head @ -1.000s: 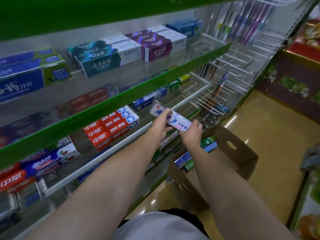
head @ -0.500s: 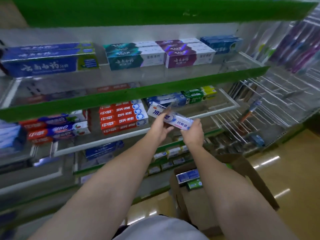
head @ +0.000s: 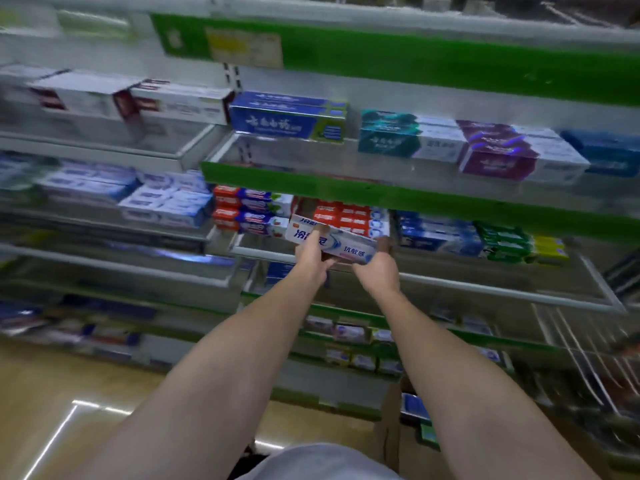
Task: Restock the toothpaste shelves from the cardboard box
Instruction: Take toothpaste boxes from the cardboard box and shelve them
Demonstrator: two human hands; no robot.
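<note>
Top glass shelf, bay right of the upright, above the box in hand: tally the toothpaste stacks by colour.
Blue with green end: 1
Teal and white: 1
Purple and white: 1
Dark blue: 1
Total: 4 stacks. Boxes per stack are too blurred to count. The held toothpaste box is not counted.

Both bare forearms are stretched forward and upward. The left hand (head: 311,252) and the right hand (head: 376,270) are curled round opposite ends of one toothpaste carton (head: 334,239), held between them.
</note>
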